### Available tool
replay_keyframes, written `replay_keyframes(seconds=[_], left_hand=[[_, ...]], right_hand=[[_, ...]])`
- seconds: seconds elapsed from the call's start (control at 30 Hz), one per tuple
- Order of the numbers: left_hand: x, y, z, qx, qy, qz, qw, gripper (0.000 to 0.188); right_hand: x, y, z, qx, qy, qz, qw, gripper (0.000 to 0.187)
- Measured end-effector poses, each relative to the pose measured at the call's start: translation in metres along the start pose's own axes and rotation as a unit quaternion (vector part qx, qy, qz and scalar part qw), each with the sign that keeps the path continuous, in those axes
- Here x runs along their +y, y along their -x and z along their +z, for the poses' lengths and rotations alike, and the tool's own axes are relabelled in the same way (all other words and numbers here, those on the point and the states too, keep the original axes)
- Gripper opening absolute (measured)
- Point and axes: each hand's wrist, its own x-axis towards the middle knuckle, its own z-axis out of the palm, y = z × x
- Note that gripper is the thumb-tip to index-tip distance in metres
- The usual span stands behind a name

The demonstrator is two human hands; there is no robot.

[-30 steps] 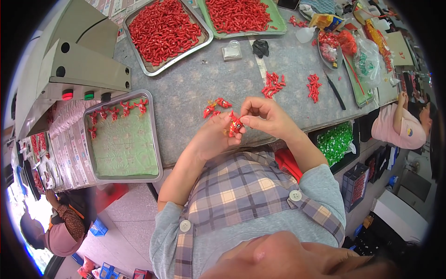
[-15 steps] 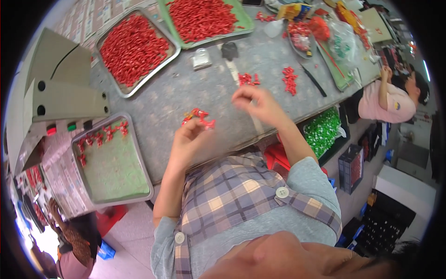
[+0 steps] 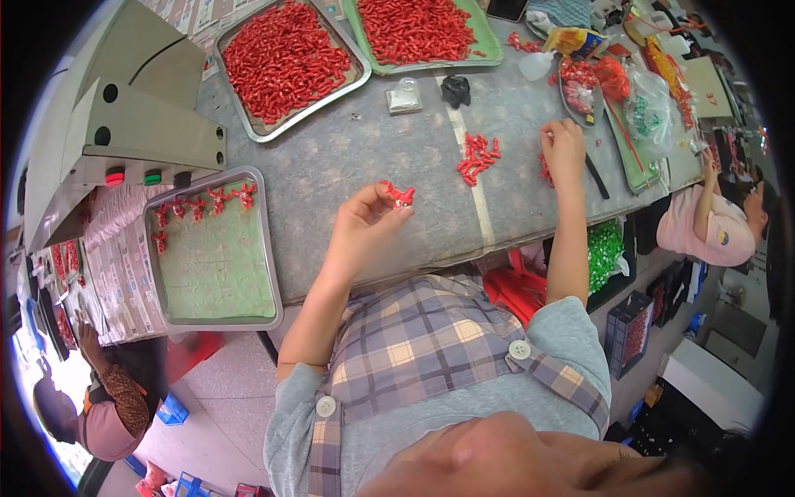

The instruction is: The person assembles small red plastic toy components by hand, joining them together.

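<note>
My left hand [image 3: 358,230] is raised over the grey tabletop [image 3: 331,170], its thumb and fingers pinching a small red plastic figure [image 3: 401,196] with pale marks on it. To the right, my right hand [image 3: 566,151] reaches down with bent fingers closed over a small group of red pieces [image 3: 545,171]. The hand partly covers this group, and whether a piece is between the fingertips is hidden. Between the two hands lies a loose cluster of slim red pieces [image 3: 478,159], beside a pale tape strip [image 3: 481,214].
Left stands a shallow green-bottomed tray [image 3: 217,282] with several red figures [image 3: 218,200] along its edge, beside a metal machine [image 3: 137,124] with buttons. Two trays [image 3: 364,73] of red pieces sit at the back. A dark knife [image 3: 596,176] lies right. A co-worker [image 3: 704,217] sits far right.
My right hand has moved away from my left, rightward and onto the right-hand group of red pieces. My left hand still holds a red piece. The whole view has shifted.
</note>
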Motion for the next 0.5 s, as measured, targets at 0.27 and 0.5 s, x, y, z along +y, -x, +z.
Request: replay_keyframes(seconds=[0.27,0.5], left_hand=[[0.004,-0.003,-0.001,-0.003,0.0,-0.034,0.999,0.02],[0.006,-0.003,0.002,0.022,0.069,-0.009,0.997,0.014]], right_hand=[[-0.068,0.005,-0.026,-0.084,-0.403,0.043,0.91,0.008],[-0.153,0.029,-0.042,-0.31,-0.734,0.079,0.599,0.013]])
